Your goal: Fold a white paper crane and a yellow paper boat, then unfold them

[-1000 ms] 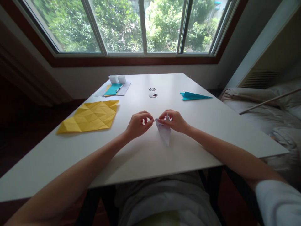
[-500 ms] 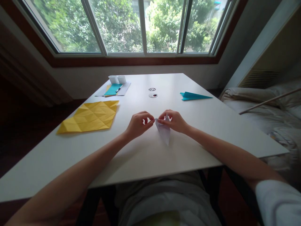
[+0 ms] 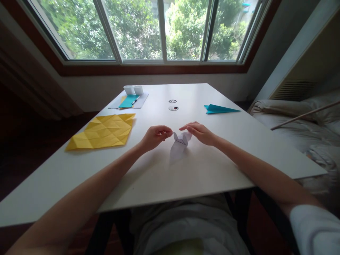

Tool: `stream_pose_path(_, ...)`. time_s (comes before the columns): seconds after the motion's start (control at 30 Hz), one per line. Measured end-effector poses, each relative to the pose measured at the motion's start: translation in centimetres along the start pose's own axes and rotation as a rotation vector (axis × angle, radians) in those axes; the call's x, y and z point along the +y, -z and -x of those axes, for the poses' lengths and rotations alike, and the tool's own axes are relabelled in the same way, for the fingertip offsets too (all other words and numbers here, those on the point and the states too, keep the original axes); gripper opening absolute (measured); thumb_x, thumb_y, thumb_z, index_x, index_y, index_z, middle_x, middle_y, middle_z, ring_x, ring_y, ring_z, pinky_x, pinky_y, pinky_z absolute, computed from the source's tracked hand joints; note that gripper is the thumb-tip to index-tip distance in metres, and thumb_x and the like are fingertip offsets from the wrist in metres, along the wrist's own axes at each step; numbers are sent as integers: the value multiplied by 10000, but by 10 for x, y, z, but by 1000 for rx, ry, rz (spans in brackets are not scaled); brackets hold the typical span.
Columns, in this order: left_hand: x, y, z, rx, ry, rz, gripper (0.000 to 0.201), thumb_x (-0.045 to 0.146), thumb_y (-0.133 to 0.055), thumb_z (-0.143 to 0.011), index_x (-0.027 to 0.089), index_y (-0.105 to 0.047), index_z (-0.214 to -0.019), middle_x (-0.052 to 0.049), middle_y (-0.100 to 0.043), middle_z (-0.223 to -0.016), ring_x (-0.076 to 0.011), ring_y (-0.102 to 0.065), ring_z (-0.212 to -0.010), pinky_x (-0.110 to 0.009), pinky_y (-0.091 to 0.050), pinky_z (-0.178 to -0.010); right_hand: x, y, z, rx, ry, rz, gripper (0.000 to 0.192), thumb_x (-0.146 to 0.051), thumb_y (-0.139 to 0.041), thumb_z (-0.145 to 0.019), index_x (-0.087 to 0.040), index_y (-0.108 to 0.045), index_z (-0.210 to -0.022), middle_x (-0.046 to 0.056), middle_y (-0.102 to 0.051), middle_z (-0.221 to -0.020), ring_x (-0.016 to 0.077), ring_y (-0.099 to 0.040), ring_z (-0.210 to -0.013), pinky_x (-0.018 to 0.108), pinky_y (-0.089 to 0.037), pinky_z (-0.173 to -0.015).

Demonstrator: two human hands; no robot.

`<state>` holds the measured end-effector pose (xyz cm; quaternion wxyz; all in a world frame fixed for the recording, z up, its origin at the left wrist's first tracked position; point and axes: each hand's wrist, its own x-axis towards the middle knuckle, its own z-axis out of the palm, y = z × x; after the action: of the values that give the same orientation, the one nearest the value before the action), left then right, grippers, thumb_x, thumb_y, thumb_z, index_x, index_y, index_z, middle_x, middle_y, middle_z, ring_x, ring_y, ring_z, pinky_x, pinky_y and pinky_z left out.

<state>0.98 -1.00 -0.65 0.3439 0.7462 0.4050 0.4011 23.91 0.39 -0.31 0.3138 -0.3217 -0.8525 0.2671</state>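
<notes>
Low over the near half of the table, a small white origami crane (image 3: pixel 181 139) sits between my two hands, its folded flaps spread. My left hand (image 3: pixel 157 136) pinches the thin pointed tip at its left end between thumb and fingertips. On the other side, my right hand (image 3: pixel 201 134) has its fingers stretched out, lying against the crane's right wing; whether the thumb also touches it is hidden. A soft shadow falls on the tabletop below the paper.
A creased yellow sheet (image 3: pixel 102 131) lies on the white table (image 3: pixel 170 170) at left. Behind it are blue paper (image 3: pixel 129 101), a pen (image 3: pixel 135 100) and white folded paper boxes (image 3: pixel 133 90). A blue paper plane (image 3: pixel 220 109) rests at right; two round inserts (image 3: pixel 173 108) mark the middle.
The white crane has turned and its flaps have spread apart. My right hand has loosened from a pinch to straighter fingers, and my left hand has shifted slightly left.
</notes>
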Motion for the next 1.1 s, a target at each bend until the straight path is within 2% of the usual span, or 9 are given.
stream_pose_path(0.07, -1, -1, 0, -15, 3, 11, 230, 344, -635, -703, 129, -653, -782, -29, -630, -693, -97, -507, -558, -222, -444, -511, 0, -2, 0, -54, -39, 125, 446, -472, -301, -899, -217, -625, -1069, 52, -639, -1029, 205, -491, -1036, 355, -289, -922)
stream_pose_path(0.13, -1, -2, 0, -24, 7, 15, 224, 343, -632, -705, 133, -656, -781, -29, -634, -703, -99, -511, -568, -222, -442, -515, 0, -3, 1, -103, -86, 182, 394, -455, -372, -875, -218, -628, -1060, 51, -658, -948, 211, -507, -984, 349, -327, -866)
stream_pose_path(0.2, 0, -3, 0, -16, 12, 26, 218, 341, -631, -707, 135, -650, -776, -29, -632, -703, -100, -514, -581, -221, -445, -529, 0, -4, 2, -136, -122, 151, 349, -444, -455, -831, -198, -653, -979, 44, -660, -835, 186, -540, -845, 305, -375, -755)
stream_pose_path(0.3, 0, -3, -1, 20, 59, 60, 235, 354, -638, -704, 132, -632, -782, -37, -624, -713, -111, -533, -621, -220, -451, -550, 1, -5, 2, -166, -184, -4, 345, -467, -528, -769, -150, -658, -817, 26, -622, -706, 126, -521, -641, 246, -374, -596)
stream_pose_path(0.4, 0, -3, -1, 32, 212, 160, 341, 379, -651, -696, 142, -602, -937, -44, -619, -789, -120, -558, -665, -202, -443, -529, 5, -9, 0, -125, -271, -201, 374, -503, -564, -725, -135, -628, -746, 1, -567, -629, 96, -473, -559, 221, -340, -512)
stream_pose_path(0.53, 2, -2, 2, -93, 469, 326, 462, 389, -688, -666, 166, -554, -1048, -22, -595, -778, -110, -555, -639, -208, -461, -516, 10, -12, -1, -76, -382, -435, 388, -518, -593, -701, -133, -605, -751, -12, -534, -597, 73, -447, -508, 197, -314, -451)
stream_pose_path(0.77, 7, -2, 4, -251, 644, 466, 327, 324, -749, -607, 115, -625, -826, -21, -604, -697, -96, -567, -586, -214, -489, -561, 12, -16, 1, -127, -469, -573, 383, -509, -628, -682, -135, -605, -761, -7, -538, -594, 78, -485, -533, 191, -387, -476)
stream_pose_path(0.9, 7, 0, 4, -327, 641, 453, 285, 330, -740, -618, 112, -653, -777, -30, -617, -663, -99, -570, -567, -185, -450, -505, 4, -15, 2, -220, -455, -629, 360, -476, -659, -660, -124, -602, -707, -11, -531, -607, 76, -491, -552, 195, -408, -500)
stream_pose_path(1.1, 10, 0, 4, -351, 620, 438, 244, 320, -738, -627, 114, -666, -736, -17, -620, -617, -81, -553, -535, -162, -407, -475, -2, -13, 2, -306, -479, -641, 333, -429, -711, -607, -120, -589, -628, -30, -517, -584, 74, -502, -557, 213, -433, -544)
